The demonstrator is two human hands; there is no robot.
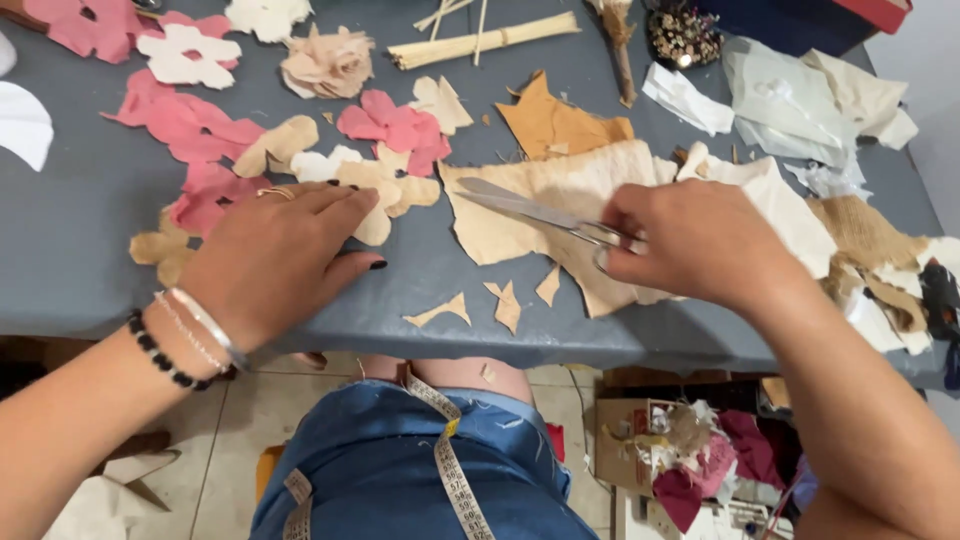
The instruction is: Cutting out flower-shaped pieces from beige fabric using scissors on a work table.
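Grey table (80, 240) fills most of the view, its near edge running just above the person's lap, strewn with fabric cut-outs. Near the middle lies a large tan fabric piece (560, 215), ragged at its edges. Pink flower shapes (190, 125) and beige ones spread toward the far left corner. The right hand (700, 240) rests on the tan fabric, closed around the handles of the scissors (530, 208), whose blades lie nearly together and point left across the cloth. The left hand (275, 255), fingers spread and flat, presses on a beige cut-out (385, 190) near the front edge. Small tan offcuts (505, 300) lie at that edge, between the hands.
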